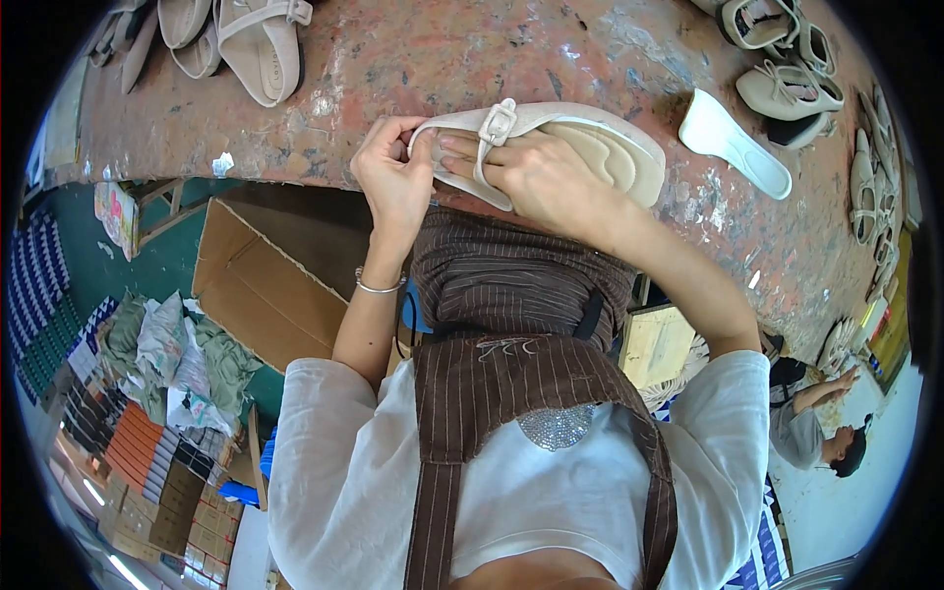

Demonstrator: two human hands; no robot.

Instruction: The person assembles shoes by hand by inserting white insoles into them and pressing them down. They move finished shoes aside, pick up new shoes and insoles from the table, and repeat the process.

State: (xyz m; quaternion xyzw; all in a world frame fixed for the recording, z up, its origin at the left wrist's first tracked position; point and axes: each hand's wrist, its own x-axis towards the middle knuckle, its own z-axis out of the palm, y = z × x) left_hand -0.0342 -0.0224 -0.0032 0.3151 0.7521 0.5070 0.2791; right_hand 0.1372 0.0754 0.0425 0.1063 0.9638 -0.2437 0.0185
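Observation:
A beige shoe [644, 162] with a buckled strap [498, 123] lies sideways at the near edge of the workbench. My left hand [393, 167] is closed on its left end, the thumb inside the rim and the fingers around the outside. Across the shoe's opening rests my right hand [551, 182], its fingers stretched toward the left end, by the strap and against the inside. Its thumb is hidden. A cream cushioned insole [600, 152] with curved lines shows inside the right part. To the right, apart from both hands, lies a loose white insole [733, 143].
Beige shoes [261, 49] stand at the bench's far left, and others [792, 93] at the far right. Below the paint-stained bench [393, 59] sits an open cardboard box [270, 275]. Cloth bundles [177, 354] lie at left. Another person [821, 428] is at the right.

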